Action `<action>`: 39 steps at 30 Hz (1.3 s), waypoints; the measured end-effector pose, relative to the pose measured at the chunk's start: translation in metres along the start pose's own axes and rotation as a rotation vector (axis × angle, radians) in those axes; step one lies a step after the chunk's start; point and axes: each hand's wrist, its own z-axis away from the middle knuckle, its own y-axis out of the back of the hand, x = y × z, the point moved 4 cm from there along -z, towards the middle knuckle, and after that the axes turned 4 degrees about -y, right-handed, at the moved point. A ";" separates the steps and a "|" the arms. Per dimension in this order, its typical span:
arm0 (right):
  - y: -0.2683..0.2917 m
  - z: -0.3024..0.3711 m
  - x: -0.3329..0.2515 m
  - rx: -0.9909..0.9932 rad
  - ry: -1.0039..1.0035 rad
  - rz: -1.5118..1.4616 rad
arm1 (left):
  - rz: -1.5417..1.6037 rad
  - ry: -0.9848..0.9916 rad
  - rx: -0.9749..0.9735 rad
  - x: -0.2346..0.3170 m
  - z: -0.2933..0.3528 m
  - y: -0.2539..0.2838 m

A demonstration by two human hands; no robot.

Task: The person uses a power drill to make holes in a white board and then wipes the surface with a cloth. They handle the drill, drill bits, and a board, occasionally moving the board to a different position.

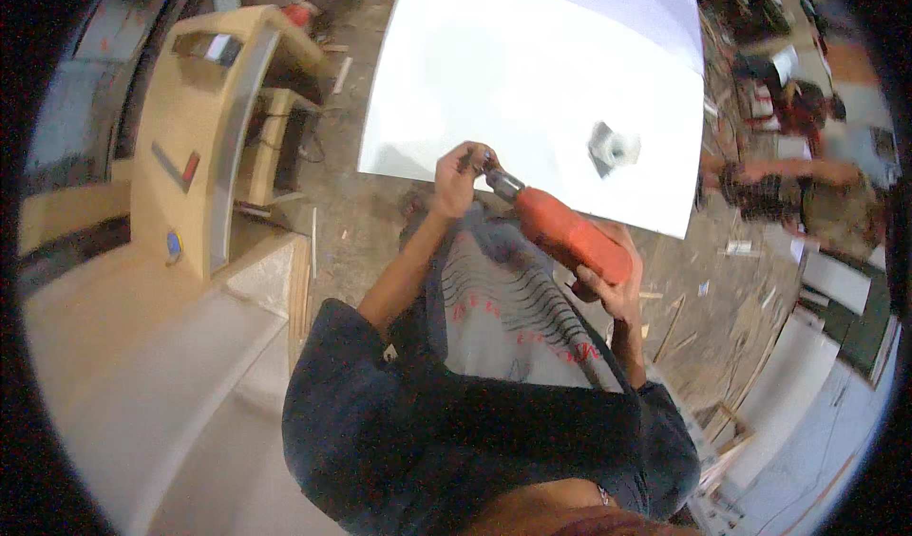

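Note:
My right hand [619,289] is wrapped round the rear of a red power drill [570,232], which slants up and to the left. The drill's dark metal chuck [505,187] points at my left hand [461,177]. The fingers of that hand are pinched together at the chuck's front end, around something small and dark that is too blurred to name. Both hands are just over the near edge of a large white board [513,71]. On its right part lies a roll of tape [622,149] beside a small dark, flat piece [600,149].
At left stands a yellowish wooden cabinet [157,118] with a small angled tool [179,168] on its side. Pale panels [142,375] lie at the lower left. Wood scraps litter the floor [337,223]. On the right, another person's arm [798,170] reaches in.

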 end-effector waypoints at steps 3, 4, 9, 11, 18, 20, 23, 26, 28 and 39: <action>-0.019 -0.015 -0.024 -0.073 -0.010 0.051 | 0.181 0.030 0.109 0.013 0.005 0.032; -0.024 -0.019 -0.033 -0.074 -0.015 0.058 | 0.145 0.035 0.114 0.018 0.007 0.043; -0.044 -0.032 -0.045 -0.109 0.005 0.030 | 0.071 0.021 0.119 0.039 0.014 0.076; -0.044 -0.034 -0.046 -0.105 0.039 0.035 | 0.064 0.040 0.114 0.039 0.013 0.075; -0.032 -0.036 -0.047 -0.087 -0.004 -0.067 | -0.078 -0.026 0.018 0.052 0.001 0.063; -0.027 -0.034 -0.042 -0.076 -0.010 -0.093 | -0.145 -0.036 0.000 0.056 -0.002 0.054; -0.019 -0.031 -0.034 -0.047 0.014 -0.088 | -0.172 -0.053 -0.013 0.055 -0.006 0.043; -0.008 -0.028 -0.025 -0.027 0.038 -0.102 | -0.164 -0.051 -0.011 0.049 -0.009 0.030; 0.002 -0.028 -0.021 -0.030 0.057 -0.063 | -0.208 -0.063 -0.013 0.044 -0.010 0.022; 0.009 -0.045 -0.020 -0.060 0.137 0.027 | 0.050 0.063 0.123 0.049 -0.025 0.000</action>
